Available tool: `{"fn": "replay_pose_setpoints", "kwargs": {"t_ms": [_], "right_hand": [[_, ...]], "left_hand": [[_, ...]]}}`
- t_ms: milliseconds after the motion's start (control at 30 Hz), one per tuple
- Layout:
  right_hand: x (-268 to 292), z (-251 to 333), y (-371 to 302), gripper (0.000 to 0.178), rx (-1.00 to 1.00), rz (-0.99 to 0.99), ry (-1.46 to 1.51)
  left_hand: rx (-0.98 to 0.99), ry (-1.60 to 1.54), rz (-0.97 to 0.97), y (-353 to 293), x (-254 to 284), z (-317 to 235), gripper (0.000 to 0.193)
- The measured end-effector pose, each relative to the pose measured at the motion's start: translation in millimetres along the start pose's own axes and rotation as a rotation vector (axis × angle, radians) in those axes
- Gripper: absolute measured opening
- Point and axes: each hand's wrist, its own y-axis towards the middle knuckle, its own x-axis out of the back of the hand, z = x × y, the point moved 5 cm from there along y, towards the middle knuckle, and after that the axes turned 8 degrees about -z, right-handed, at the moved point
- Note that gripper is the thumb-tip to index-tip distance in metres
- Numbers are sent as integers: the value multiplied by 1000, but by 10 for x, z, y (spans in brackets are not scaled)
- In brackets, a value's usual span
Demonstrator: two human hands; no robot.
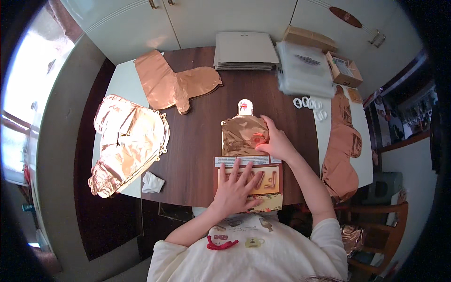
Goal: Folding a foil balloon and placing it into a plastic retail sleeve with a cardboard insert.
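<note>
A folded rose-gold foil balloon (238, 135) lies in front of me at the middle of the table. A small red piece (258, 138) rests on its right part. Beyond its far edge sticks out a rounded white tab (244, 107) with a red mark. My right hand (276, 141) lies at the balloon's right edge, thumb and fingers apart and touching the foil. Nearer me is a printed package card (272, 181) with pictures of foil letters. My left hand (235, 188) lies flat on the card with spread fingers. Whether the balloon overlaps the card or is inside packaging, I cannot tell.
Rose-gold foil balloons lie at the far left (192, 84), left (129, 141) and right (340, 150). At the back are stacked grey cards (246, 49), clear plastic bags (305, 68) and a small box (345, 70). White rings (312, 103) and a crumpled white piece (152, 182) lie nearer.
</note>
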Motion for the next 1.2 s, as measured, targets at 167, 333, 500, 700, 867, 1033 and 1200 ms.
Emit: {"fn": "replay_pose_setpoints", "kwargs": {"t_ms": [167, 333, 500, 700, 867, 1033, 1200], "right_hand": [[25, -54, -154, 52, 36, 100, 264], [-39, 12, -466, 31, 628, 50, 64], [-144, -18, -681, 17, 811, -53, -60], [-160, -31, -689, 23, 828, -52, -112], [-198, -66, -689, 24, 832, -26, -126], [-196, -78, -683, 17, 807, 6, -124], [-192, -69, -669, 18, 790, 22, -107]], "left_hand": [[-9, 13, 5, 1, -1, -5, 76], [73, 6, 403, 44, 14, 2, 73], [60, -223, -71, 0, -35, 65, 78], [74, -178, -17, 2, 28, 84, 63], [-68, -79, -14, -172, -21, 329, 47], [28, 13, -224, -228, 203, 715, 42], [40, -36, -288, 122, 412, 744, 43]]}}
